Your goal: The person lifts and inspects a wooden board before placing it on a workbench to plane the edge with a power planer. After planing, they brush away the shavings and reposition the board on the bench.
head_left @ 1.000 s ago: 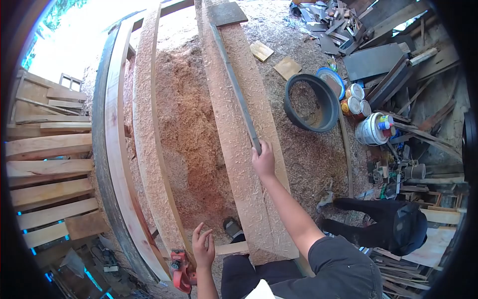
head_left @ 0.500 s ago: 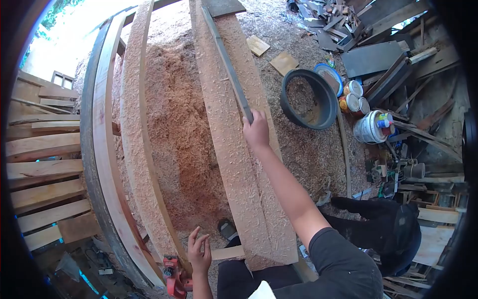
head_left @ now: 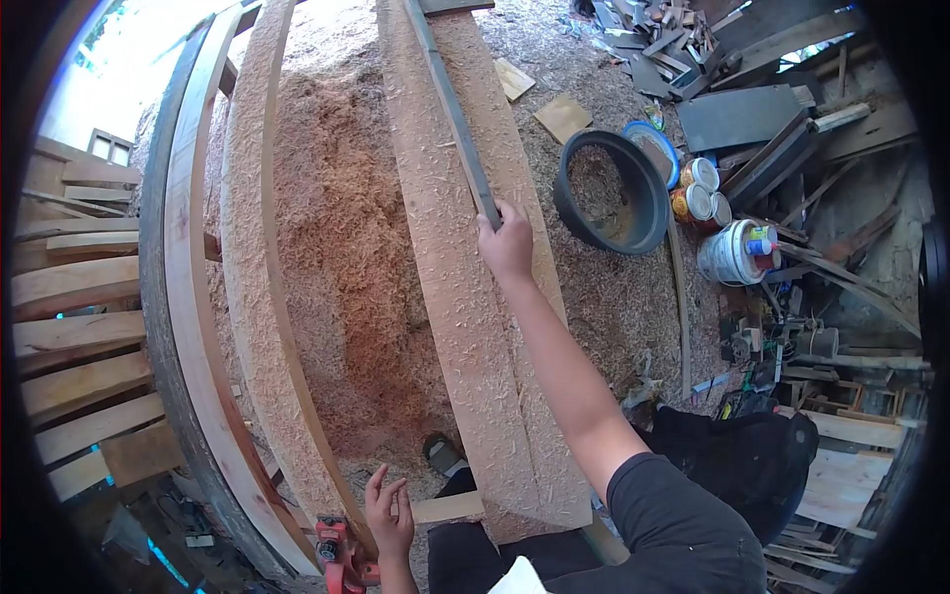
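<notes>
My right hand (head_left: 507, 241) is closed around the near end of a long, thin grey strip of wood (head_left: 450, 99). The strip lies lengthwise on a wide pale plank (head_left: 465, 327) strewn with shavings. My left hand (head_left: 390, 515) holds nothing; its fingers are apart, raised above the floor between the planks. Just left of it, a red power tool (head_left: 341, 554) rests at the near end of a narrower plank (head_left: 259, 228) covered in shavings.
Shavings (head_left: 341, 247) heap between the planks. More long beams (head_left: 193, 247) run along the left. On the right are a black tub (head_left: 643, 198), tins (head_left: 698, 203), a white bucket (head_left: 727, 255), scrap wood (head_left: 737, 124) and a dark cloth-like bundle (head_left: 742, 465).
The view has shifted slightly. My right hand still grips the strip, now a little higher in view. My left hand remains raised, slightly lower and further left in view.
</notes>
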Motion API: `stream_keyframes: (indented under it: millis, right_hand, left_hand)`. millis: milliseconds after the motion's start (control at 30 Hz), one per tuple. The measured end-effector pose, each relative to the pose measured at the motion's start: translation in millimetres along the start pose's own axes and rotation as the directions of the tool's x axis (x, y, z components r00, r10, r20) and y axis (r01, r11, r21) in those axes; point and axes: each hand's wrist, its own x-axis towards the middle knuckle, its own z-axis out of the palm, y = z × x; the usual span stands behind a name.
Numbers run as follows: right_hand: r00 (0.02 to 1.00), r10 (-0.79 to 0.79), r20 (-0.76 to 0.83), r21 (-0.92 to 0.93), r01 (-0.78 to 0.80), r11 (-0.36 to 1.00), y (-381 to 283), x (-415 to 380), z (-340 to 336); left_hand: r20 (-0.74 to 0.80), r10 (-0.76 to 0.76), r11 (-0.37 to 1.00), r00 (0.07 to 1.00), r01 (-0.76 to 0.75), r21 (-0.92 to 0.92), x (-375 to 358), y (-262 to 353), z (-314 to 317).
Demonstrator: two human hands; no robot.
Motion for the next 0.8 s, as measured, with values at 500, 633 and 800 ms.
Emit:
stream_keyframes:
  millis: [500,633,800]
  right_hand:
    - [0.999,0.044,0.011,-0.013,-0.043,0.999,2,0,-6]
    - [0.999,0.036,0.003,-0.034,-0.036,0.999,3,21,1]
    - [1.0,-0.015,-0.013,-0.06,0.015,0.998,7,0,-4]
  left_hand:
    - [-0.012,0.023,1.0,1.0,-0.023,0.016,-4,7,-4]
    - [0.01,0.016,0.999,1.0,-0.016,0.029,-8,2,-2]
    - [0.014,0.019,1.0,1.0,-0.019,0.005,-11,-2,4]
